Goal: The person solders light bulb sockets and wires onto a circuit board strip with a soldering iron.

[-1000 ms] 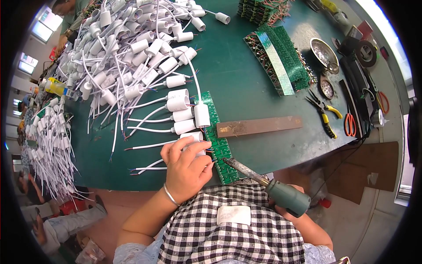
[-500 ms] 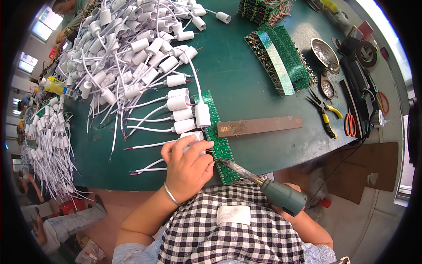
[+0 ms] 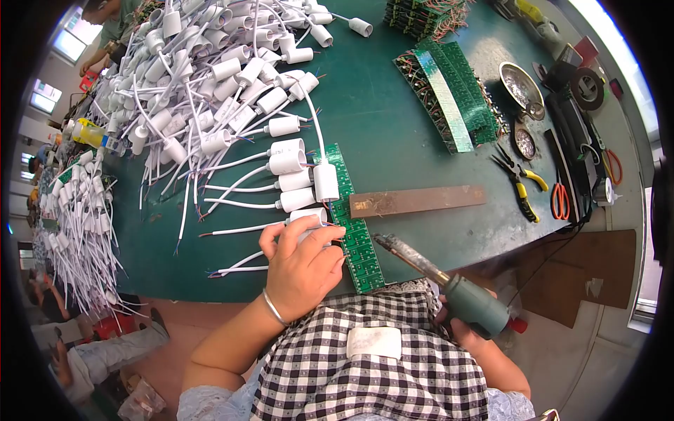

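A long green circuit board (image 3: 361,261) lies on the table in front of me. White lamp sockets (image 3: 293,201) with cables are lined up along its left edge, and their thin wires reach the board. My left hand (image 3: 303,261) is closed over a socket beside the board's lower half, mostly hidden under the palm; the fingertips touch the board's edge. In my right hand (image 3: 469,337) is a soldering iron (image 3: 477,306) with a dark green handle. Its tip hangs right of the board, apart from it. One more socket (image 3: 325,182) lies across the board's upper part.
A brown bar (image 3: 418,201) rests against the board's right side. Farther right are yellow-handled pliers (image 3: 523,184), red-handled scissors (image 3: 559,201) and a metal dish (image 3: 520,85). More circuit boards (image 3: 449,95) lie at the back. A big heap of sockets (image 3: 210,84) covers the back left.
The soldering iron has moved right, its tip coming away from the board's edge by my left fingers. My left hand has stayed nearly in place.
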Motion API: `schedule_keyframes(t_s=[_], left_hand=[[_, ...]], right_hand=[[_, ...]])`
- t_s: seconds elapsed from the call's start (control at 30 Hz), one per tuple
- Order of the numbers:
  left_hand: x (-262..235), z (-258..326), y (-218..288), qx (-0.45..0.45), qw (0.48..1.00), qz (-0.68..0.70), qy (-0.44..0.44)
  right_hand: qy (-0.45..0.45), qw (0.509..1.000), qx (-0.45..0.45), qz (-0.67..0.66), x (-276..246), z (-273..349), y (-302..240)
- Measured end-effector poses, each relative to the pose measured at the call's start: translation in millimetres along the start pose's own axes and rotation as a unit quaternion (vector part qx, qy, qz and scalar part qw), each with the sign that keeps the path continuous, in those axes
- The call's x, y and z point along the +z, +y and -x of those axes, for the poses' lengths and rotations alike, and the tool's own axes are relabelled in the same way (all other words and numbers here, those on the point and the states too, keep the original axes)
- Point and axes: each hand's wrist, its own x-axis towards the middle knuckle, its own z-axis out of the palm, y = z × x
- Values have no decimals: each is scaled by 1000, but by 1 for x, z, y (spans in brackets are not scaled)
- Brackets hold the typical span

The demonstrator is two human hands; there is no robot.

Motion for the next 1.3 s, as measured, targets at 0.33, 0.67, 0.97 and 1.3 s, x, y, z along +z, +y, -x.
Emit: schedule_keyframes(t_s=[0.33, 0.67, 0.97, 1.3], left_hand=[[4, 4, 2, 2, 1000, 14, 24], [-44, -13, -55, -9, 995, -37, 95], [-43, -35, -183, -124, 981, -122, 86], [-50, 17, -1, -82, 958, 237, -142]], right_hand=[[106, 971, 41, -209, 9, 29, 44], [30, 982, 12, -188, 3, 17, 52], [45, 985, -13, -165, 8, 19, 29], [45, 986, 0, -160, 7, 4, 17]])
